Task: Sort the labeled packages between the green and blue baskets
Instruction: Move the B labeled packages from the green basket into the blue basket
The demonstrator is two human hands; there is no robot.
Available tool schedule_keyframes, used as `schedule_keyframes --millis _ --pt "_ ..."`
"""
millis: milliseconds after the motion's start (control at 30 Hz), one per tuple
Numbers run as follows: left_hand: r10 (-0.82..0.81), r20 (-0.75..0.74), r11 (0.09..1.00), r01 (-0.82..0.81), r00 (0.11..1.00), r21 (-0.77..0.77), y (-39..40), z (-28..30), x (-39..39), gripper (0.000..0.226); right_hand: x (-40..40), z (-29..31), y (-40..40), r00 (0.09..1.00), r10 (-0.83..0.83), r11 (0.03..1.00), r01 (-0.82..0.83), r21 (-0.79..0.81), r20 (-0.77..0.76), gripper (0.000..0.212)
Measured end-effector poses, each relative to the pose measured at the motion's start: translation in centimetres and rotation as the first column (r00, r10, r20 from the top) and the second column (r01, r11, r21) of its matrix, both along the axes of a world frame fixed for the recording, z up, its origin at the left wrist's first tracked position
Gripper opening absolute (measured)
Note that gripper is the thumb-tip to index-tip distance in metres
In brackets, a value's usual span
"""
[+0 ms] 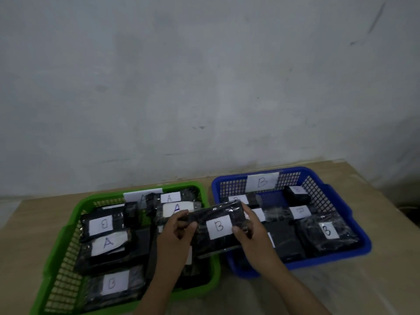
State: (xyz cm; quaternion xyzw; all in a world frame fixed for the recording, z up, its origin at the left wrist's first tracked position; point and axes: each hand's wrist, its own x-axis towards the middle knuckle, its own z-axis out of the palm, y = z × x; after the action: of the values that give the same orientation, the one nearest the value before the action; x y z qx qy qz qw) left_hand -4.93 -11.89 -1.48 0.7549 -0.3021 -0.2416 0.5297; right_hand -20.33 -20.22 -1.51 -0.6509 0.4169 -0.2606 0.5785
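A black wrapped package with a white B label (219, 226) hangs in the air over the gap between the two baskets. My left hand (176, 233) grips its left end and my right hand (247, 226) grips its right end. The green basket (68, 226) on the left carries an A tag on its back wall and holds several black packages, some labeled A, some B. On the right, the blue basket (345, 210) has a B tag on its back wall and holds several packages labeled B.
Both baskets stand side by side on a light wooden table (354, 289), close to a grey wall (204, 87). The table's right edge runs just beyond the blue basket. Bare tabletop shows in front of the blue basket.
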Motion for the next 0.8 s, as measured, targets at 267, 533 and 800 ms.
schedule_keyframes --millis 267,533,800 --pt "-0.352 0.458 0.898 0.156 0.816 0.412 -3.7 -2.7 -6.8 0.067 -6.3 0.0 -5.1 0.926 -0.372 0.925 0.366 -0.1 -0.06 0.061" --pt "-0.289 0.755 0.926 -0.027 0.588 0.375 -4.0 -5.0 -8.2 0.055 -7.9 -1.9 -4.3 0.876 -0.067 0.998 0.061 -0.028 -0.478 0.057" --pt "-0.252 0.762 0.951 0.007 0.597 0.309 -2.7 -3.7 -6.9 0.059 -6.7 -1.7 -2.2 0.471 -0.107 0.968 -0.152 -0.2 -0.876 0.046"
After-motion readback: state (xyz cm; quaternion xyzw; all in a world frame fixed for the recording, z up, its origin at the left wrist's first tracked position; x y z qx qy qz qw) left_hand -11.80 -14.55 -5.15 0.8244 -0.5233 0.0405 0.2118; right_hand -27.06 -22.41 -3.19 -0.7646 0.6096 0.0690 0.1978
